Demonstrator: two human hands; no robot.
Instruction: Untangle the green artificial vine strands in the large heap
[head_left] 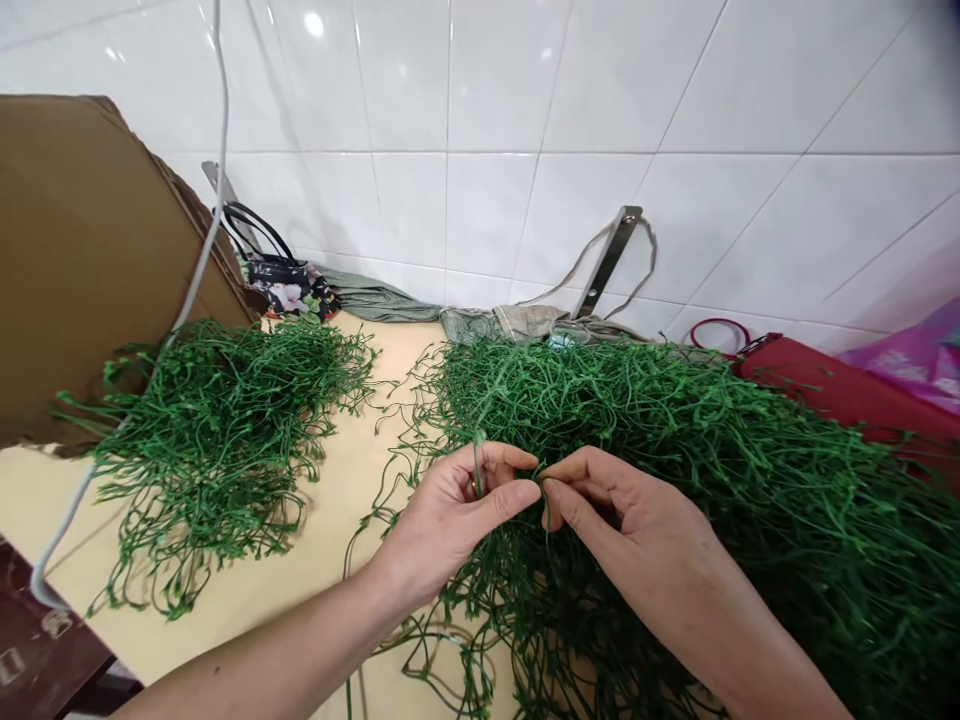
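Observation:
My left hand [469,505] is closed, thumb and forefinger pinched at the tips. Across from it, almost touching, my right hand [619,525] pinches as well. Between the fingertips runs a thin green artificial plant stem [546,510], and both hands hold it; its exact ends are hard to make out. Another green tip sticks up by my left fingers. Under and behind the hands spreads a large heap of tangled green stems [720,440] with small bud-like ends. A smaller pile of similar stems [225,430] lies to the left.
The pale tabletop [349,510] shows between the piles. At left stands a cardboard box [90,260], with a white cable [214,220] hanging before it. A floral bag [289,285] sits by the tiled wall, near a metal bracket [611,265]. Behind the heap lies a red bag [832,390].

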